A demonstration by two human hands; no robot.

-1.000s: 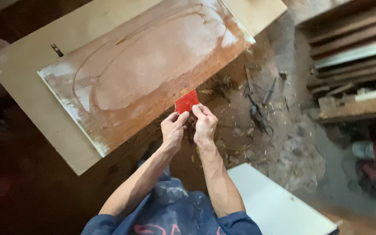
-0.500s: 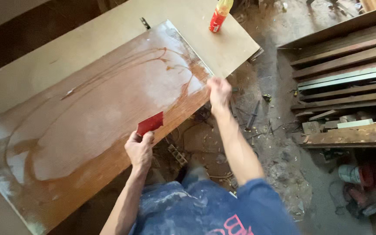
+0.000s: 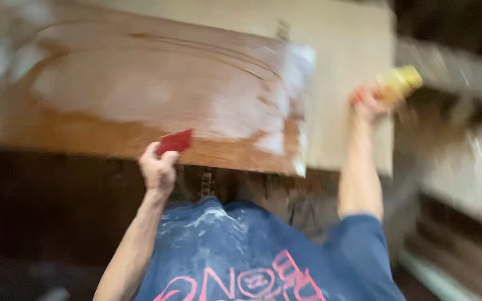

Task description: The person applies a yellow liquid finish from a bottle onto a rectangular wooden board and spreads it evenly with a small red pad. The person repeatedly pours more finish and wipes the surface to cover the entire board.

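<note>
A brown wooden panel [image 3: 140, 95] smeared with whitish glue lies on a larger pale board [image 3: 352, 50]. My left hand [image 3: 157, 167] holds a small red scraper card [image 3: 175, 141] at the panel's near edge. My right hand [image 3: 370, 103] reaches out to the right and grips a yellow bottle with a red part [image 3: 397, 83] at the pale board's right edge. The picture is blurred by motion.
My blue shirt [image 3: 252, 256] with pink print fills the lower middle. Stacked planks [image 3: 458, 67] lie blurred at the right. A dark floor [image 3: 40, 223] shows below the panel on the left.
My right hand left the panel's corner, reached right and took hold of the yellow bottle. My left hand kept the red scraper at the panel's near edge. The view swung.
</note>
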